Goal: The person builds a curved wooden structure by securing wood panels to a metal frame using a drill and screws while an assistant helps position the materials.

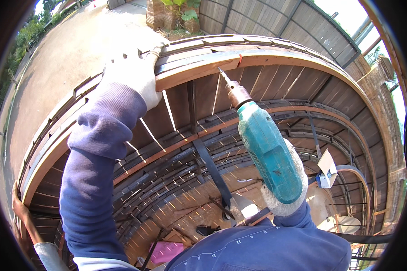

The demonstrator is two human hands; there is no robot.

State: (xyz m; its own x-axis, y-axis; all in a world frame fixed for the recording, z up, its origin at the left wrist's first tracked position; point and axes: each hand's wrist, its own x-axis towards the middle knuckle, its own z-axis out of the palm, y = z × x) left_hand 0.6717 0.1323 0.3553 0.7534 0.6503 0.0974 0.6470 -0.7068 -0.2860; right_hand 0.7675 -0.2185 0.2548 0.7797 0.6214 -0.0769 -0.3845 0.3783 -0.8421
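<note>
My right hand (299, 169), in a white knit glove, is wrapped round a teal power drill (263, 131). The drill's bit (223, 73) points up and away, its tip close to the inner face of a curved wooden rail (192, 77); whether it touches cannot be made out. My left hand (131, 74), gloved in white and washed out by sunlight, grips that rail over its top, left of the drill. A red mark (240, 59) shows on the rail just right of the bit's tip. Most of the fingers of both hands are hidden.
Another person's bare hand (19, 207) holds the rail at far left. Slatted dark panels (267, 83) curve round below, crossed by metal posts (212, 171). An open white-and-blue box (325, 174) sits low at right. A pink item (166, 252) lies below.
</note>
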